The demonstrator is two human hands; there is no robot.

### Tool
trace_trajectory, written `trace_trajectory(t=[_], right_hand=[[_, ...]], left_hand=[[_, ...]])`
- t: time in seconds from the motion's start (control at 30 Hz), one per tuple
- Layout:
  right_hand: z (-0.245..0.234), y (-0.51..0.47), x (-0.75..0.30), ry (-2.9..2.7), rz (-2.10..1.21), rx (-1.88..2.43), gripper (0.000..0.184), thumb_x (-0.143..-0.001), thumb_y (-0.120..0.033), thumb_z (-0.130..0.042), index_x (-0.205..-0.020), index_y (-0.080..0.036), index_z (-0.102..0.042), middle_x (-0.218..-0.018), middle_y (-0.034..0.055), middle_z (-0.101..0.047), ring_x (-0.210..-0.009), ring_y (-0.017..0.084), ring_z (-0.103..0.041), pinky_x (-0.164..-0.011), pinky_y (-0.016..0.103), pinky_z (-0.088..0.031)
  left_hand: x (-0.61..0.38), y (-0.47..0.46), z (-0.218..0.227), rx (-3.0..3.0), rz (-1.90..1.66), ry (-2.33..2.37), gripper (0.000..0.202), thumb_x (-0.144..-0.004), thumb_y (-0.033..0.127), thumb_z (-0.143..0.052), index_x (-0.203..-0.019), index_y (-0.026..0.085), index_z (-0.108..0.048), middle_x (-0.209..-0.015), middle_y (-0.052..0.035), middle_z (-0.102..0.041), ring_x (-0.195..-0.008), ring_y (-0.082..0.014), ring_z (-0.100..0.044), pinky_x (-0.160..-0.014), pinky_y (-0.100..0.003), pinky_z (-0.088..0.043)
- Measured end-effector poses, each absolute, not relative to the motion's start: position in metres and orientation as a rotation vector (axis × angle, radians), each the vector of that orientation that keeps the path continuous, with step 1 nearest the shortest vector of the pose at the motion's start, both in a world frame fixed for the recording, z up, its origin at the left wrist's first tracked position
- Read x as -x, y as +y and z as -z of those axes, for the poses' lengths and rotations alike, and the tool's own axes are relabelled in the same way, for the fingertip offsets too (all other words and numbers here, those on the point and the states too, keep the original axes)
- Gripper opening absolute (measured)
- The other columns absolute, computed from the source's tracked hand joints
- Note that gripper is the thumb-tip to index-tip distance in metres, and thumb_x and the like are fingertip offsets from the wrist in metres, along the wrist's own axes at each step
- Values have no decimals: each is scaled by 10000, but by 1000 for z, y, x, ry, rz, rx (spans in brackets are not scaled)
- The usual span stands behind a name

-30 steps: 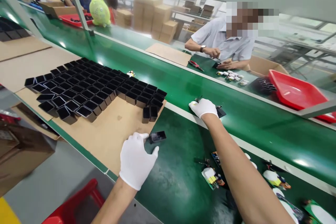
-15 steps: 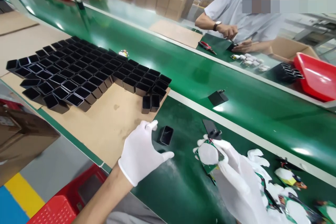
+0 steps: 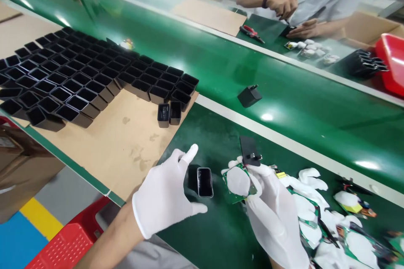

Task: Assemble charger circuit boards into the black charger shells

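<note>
My left hand point(image 3: 170, 191), in a white glove, is open, with thumb and fingers spread around the left side of a small black plastic case point(image 3: 205, 182). No contact between them is visible. The case is on the green work surface, its open mouth facing up. My right hand point(image 3: 271, 206), also gloved, is closed on a green circuit board point(image 3: 238, 183) with a round white pad on top. Just beyond that board, at the fingertips, a black plug cover point(image 3: 250, 151) with prongs stands tilted. Whether the fingers grip the cover too is hard to see.
Rows of black cases point(image 3: 72, 71) cover part of a cardboard sheet point(image 3: 132, 143) at left. More padded boards point(image 3: 312, 218) are heaped at right. A black plug case point(image 3: 249, 96) lies on the green conveyor point(image 3: 214, 67). Across it, a co-worker's hands point(image 3: 293, 17) work near red-handled pliers point(image 3: 251, 33).
The view has tilted down and shifted right. The single black case is now closer to me, between my hands. My left hand stays spread; my right hand keeps hold of the board.
</note>
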State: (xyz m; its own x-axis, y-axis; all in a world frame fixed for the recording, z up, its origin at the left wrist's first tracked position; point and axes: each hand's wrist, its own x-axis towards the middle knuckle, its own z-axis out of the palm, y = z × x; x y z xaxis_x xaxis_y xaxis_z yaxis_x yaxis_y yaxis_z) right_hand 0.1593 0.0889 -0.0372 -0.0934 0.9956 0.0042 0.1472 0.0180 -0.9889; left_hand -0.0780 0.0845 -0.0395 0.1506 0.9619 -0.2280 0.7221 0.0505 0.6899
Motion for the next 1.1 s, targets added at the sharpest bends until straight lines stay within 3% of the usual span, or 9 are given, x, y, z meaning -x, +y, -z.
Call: trace_trajectory(t=[0.1, 0.17, 0.23, 0.3, 0.47, 0.57, 0.77, 0.9, 1.1], right_hand=[[27, 89, -156, -1578, -1123, 1183, 466, -968, -515, -720, -1406, -384, -636, -1261, 69, -797, -1057, 309, -805, -908, 434, -669], [18, 90, -155, -1731, -1032, 1166, 481, -958, -519, -723, -1408, -375, -635, -1227, 75, -804, -1042, 328, -810, -904, 443, -670], [10, 92, -153, -1847, -985, 1151, 486, -931, -490, -747, -1388, -357, -648, -1201, 79, -806, -1022, 341, -813, -902, 442, -671], [4, 94, -151, -1900, -990, 1123, 488, -897, -445, -778, -1360, -353, -657, -1130, 62, -815, -973, 327, -818, -883, 409, -671], [-3, 97, -144, -1911, -1114, 1063, 395, -875, -319, -773, -1251, -369, -661, -726, -29, -741, -820, 277, -797, -866, 357, -652], [-4, 96, -141, -1895, -1138, 1045, 467, -838, -200, -761, -1251, -381, -638, -662, -57, -706, -774, 261, -773, -867, 360, -643], [1, 88, -140, -1828, -1130, 1104, 312, -803, -190, -786, -1047, -360, -690, -851, 9, -754, -817, 267, -755, -784, 388, -630], [6, 84, -144, -1844, -1088, 1178, 390, -794, -248, -829, -1146, -363, -703, -928, 36, -761, -924, 311, -759, -805, 431, -634], [8, 85, -143, -1835, -1174, 1150, 509, -797, -174, -808, -1252, -369, -691, -987, 23, -724, -908, 257, -737, -816, 388, -638]], left_hand=[[79, 96, 42, -1865, -520, 1502, 907, -601, 403, -996, -1420, 274, -628, -1452, -116, -632, -1194, -344, -728, -990, -501, -635], [79, 101, 47, -1899, -616, 1418, 580, -690, 359, -935, -1216, 242, -719, -1285, -99, -713, -1175, -325, -718, -1013, -504, -622], [79, 100, 51, -1862, -712, 1324, 472, -760, 296, -862, -1203, 237, -708, -1148, -75, -742, -1085, -283, -736, -980, -466, -633], [80, 95, 53, -1804, -784, 1231, 558, -769, 244, -833, -1301, 251, -666, -1194, -63, -733, -1081, -250, -741, -982, -421, -637], [82, 83, 50, -1764, -766, 1202, 757, -704, 138, -833, -1411, 328, -637, -1276, -19, -705, -1094, -206, -740, -940, -322, -651], [81, 79, 48, -1773, -769, 1224, 825, -689, 132, -820, -1455, 361, -619, -1252, -10, -699, -1064, -206, -748, -903, -313, -665], [81, 74, 47, -1810, -787, 1236, 887, -698, 141, -809, -1509, 404, -567, -1266, 0, -682, -1019, -196, -759, -872, -297, -672], [80, 74, 49, -1831, -816, 1219, 881, -702, 136, -800, -1515, 377, -560, -1262, -5, -675, -1030, -184, -755, -889, -278, -662], [80, 75, 49, -1823, -794, 1236, 858, -696, 146, -808, -1496, 367, -590, -1236, -11, -684, -1002, -192, -755, -860, -290, -663]])
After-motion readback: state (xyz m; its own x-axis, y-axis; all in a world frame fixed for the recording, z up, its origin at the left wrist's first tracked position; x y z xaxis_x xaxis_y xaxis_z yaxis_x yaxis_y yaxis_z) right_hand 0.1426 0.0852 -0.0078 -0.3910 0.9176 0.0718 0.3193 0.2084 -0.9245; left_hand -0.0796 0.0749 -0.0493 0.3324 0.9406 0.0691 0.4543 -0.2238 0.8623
